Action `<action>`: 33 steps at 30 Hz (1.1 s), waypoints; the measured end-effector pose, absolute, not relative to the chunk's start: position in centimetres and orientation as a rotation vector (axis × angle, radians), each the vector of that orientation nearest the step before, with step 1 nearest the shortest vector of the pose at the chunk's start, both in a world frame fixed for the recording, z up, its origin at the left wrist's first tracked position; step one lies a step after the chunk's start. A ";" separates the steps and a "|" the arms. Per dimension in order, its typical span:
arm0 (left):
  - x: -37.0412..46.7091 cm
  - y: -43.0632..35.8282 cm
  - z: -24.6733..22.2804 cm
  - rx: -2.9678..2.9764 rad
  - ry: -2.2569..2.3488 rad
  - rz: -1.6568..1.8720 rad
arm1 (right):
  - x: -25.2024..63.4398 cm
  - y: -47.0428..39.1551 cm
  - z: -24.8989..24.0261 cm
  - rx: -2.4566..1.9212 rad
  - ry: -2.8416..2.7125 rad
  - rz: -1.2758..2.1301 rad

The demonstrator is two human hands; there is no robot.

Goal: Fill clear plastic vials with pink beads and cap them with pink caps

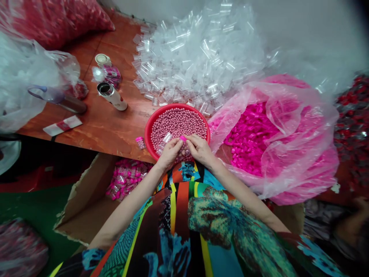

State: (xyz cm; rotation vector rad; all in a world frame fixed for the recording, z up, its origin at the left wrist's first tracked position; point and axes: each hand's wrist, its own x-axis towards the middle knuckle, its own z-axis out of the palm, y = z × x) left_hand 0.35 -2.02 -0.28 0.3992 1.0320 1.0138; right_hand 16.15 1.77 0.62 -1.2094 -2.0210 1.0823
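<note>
Over the front of a red bowl (148, 132) filled with small pink beads (184, 120), my two hands meet. My left hand (170, 152) is closed around a small clear container whose body is mostly hidden by the fingers. My right hand (200, 149) pinches the bright pink cap (183, 138) at its top. Several clear containers (167, 137) lie on the beads beside my left fingers. One capped container with beads (140, 142) stands on the table just left of the bowl.
A heap of clear containers (198, 57) lies behind the bowl. At right is a plastic bag (302, 142) of pink caps (250, 134). Bottles (112, 96) stand at left. Below the table edge, a cardboard box (86, 200) holds capped containers (127, 177). A person's arm shows at far right.
</note>
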 end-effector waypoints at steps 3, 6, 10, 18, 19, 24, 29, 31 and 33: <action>0.2 -1.8 -0.5 0.401 1.072 1.041 | 16.5 1.7 0.5 -1.208 -2.016 1.156; -0.2 -1.7 -0.8 0.460 1.125 1.002 | 17.0 2.0 -0.5 -1.281 -1.827 1.234; -0.5 -2.1 -1.3 0.564 1.172 0.909 | 17.4 2.2 -1.8 -1.362 -1.466 1.447; 0.2 -2.0 -1.4 0.477 1.172 0.943 | 15.9 0.6 -0.2 -1.337 -2.141 1.091; 0.4 -1.9 -1.3 0.446 1.175 0.940 | 15.7 0.5 -0.1 -1.362 -2.223 0.998; 1.0 -1.6 -0.7 0.385 1.182 0.987 | 15.1 0.9 -0.4 -1.474 -2.408 0.699; 0.9 -1.9 -0.9 0.415 1.170 0.958 | 15.3 1.4 -1.0 -1.399 -2.465 0.681; 1.0 -2.0 -1.1 0.402 1.174 0.952 | 15.2 1.4 -1.2 -1.410 -2.479 0.699; 1.1 -1.9 -1.2 0.377 1.182 0.938 | 15.0 1.4 -1.7 -1.413 -2.479 0.771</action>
